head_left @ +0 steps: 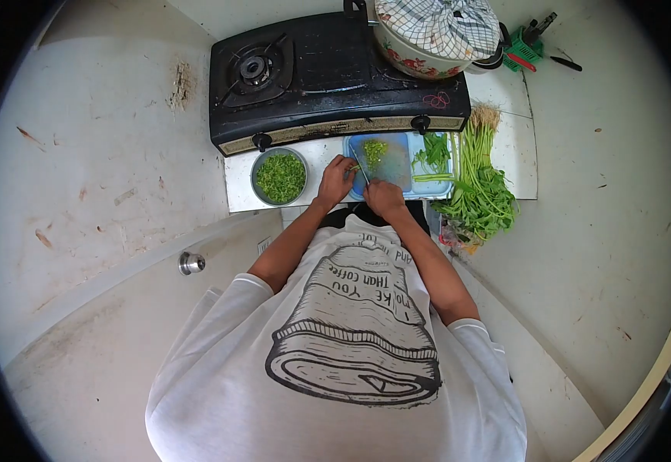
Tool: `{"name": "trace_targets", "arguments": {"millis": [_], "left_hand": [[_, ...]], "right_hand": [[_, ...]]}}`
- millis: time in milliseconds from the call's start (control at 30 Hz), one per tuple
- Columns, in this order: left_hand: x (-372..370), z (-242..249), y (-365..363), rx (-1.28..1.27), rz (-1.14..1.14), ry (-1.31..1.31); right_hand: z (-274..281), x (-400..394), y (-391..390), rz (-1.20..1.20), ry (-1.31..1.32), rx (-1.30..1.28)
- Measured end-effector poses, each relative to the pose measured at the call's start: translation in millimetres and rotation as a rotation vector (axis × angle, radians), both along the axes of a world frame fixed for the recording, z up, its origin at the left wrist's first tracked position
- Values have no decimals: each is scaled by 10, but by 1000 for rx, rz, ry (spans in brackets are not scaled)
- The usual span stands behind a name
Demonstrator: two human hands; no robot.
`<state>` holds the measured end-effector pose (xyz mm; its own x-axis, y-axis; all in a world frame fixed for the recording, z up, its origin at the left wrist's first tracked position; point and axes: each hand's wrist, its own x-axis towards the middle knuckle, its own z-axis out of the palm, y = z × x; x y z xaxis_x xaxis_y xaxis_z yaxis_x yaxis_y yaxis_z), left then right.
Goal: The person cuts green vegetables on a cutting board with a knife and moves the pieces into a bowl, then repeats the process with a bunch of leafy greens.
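My right hand is closed round the handle of a knife, whose thin blade points away from me over a blue cutting board. At the board's left edge, my left hand pinches a short piece of green stalk beside the blade. Small chopped green bits lie on the board beyond the knife. To the left stands a round grey bowl filled with finely chopped greens. Leafy stalks rest at the board's right on a light blue tray.
A large bunch of leafy greens with roots lies at the right edge of the counter. Behind the board is a black gas stove bearing a flowered pot under a checked cloth. A green basket holds utensils at the back right.
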<state>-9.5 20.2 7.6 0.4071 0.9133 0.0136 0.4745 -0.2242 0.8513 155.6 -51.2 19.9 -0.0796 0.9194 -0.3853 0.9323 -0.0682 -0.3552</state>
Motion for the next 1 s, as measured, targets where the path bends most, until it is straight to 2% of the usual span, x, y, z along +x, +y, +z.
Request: {"name": "trace_targets", "arguments": {"millis": [167, 367, 467, 1000], "left_hand": [[-12, -13, 4, 29, -12, -9], [-8, 14, 7, 34, -15, 32], [-1, 46, 20, 93, -39, 83], [58, 54, 53, 40, -43, 74]], "right_hand": [[72, -24, 29, -22, -24, -50], [-37, 2, 22, -39, 52, 58], [73, 64, -35, -102, 49, 29], [-22, 87, -76, -53, 84, 73]]}}
